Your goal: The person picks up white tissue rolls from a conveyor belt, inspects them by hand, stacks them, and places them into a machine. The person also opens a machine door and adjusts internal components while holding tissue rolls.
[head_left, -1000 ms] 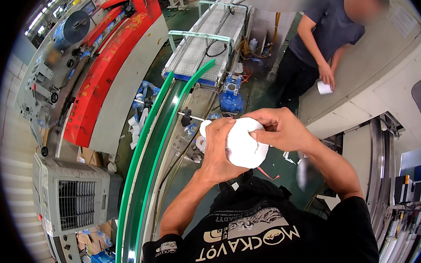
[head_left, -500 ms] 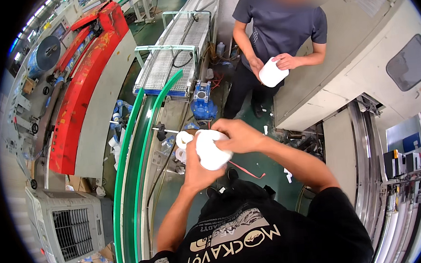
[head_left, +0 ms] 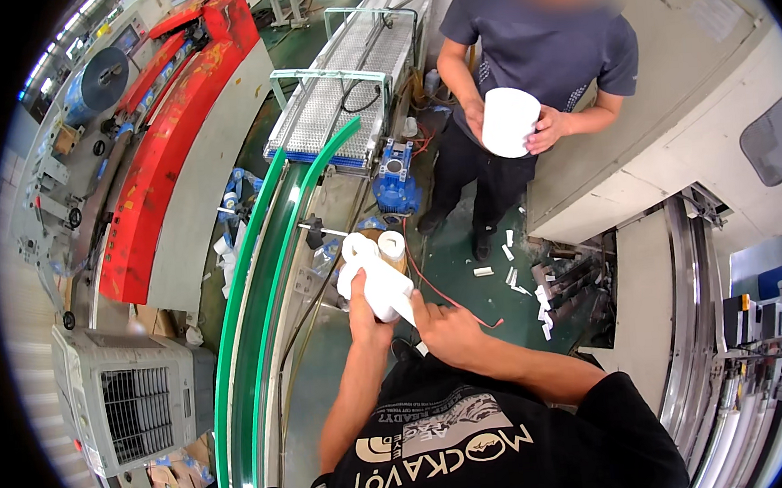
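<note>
A white paper roll (head_left: 383, 283) is in front of me, above the floor, with a loose strip of paper hanging from its right side. My left hand (head_left: 366, 316) grips the roll from its near left side, fingers partly hidden by it. The fingers of my right hand (head_left: 449, 332) are closed on the loose paper end, just right of the roll. Right behind it are more white rolls, one of them a small roll (head_left: 392, 245) with its core showing. A co-worker across from me holds a larger white roll (head_left: 510, 122) in both hands.
A green-railed conveyor channel (head_left: 272, 289) runs along my left toward a metal mesh conveyor (head_left: 343, 75). A blue motor (head_left: 396, 185) sits by its end. White scraps (head_left: 545, 310) litter the green floor. Left stands a red-covered machine (head_left: 163, 156); right, a large beige cabinet (head_left: 673, 133).
My right hand has moved from the roll's top down to its right side, drawing a paper strip out. The roll is tilted differently. The co-worker's roll has turned more upright.
</note>
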Motion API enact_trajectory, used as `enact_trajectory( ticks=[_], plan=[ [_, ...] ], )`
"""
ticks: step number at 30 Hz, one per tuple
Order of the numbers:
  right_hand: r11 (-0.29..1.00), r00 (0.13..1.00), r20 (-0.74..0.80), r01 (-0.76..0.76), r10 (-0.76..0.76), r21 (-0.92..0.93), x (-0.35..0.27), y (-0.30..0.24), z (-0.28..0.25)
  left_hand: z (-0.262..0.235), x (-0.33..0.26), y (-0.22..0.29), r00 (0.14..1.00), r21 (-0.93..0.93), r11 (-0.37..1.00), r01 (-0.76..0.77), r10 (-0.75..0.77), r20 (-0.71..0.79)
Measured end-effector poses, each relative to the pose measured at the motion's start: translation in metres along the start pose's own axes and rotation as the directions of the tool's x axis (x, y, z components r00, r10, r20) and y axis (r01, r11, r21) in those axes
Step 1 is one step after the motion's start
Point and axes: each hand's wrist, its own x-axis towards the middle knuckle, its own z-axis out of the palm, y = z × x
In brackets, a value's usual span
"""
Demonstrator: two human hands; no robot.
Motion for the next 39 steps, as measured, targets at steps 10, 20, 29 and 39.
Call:
enact_trajectory(
  ticks=[10,20,29,39],
  plan=[
    [0.318,0.832,0.548,-0.545,0.088,0.776,-0.007,0.061,0.046,-0.089,-0.007,-0.033,0.964,0.411,0.887,-0.209,0.258,-0.065],
    [-0.449,0.679,0.68,-0.717,-0.276,0.533,0.022,0.032,0.112,-0.123,-0.034,-0.054,0.99,0.032,0.991,0.132,-0.133,0.045],
    [0.432,0.784,0.601,-0.493,-0.156,0.755,0.067,0.061,0.113,-0.089,0.015,-0.091,0.942,0.033,0.992,-0.118,0.122,-0.313],
    [0.668,0.735,0.634,-0.347,-0.242,0.658,0.105,0.083,0.133,-0.071,0.039,-0.097,0.889,0.147,0.952,-0.269,0.304,-0.343]
  ],
)
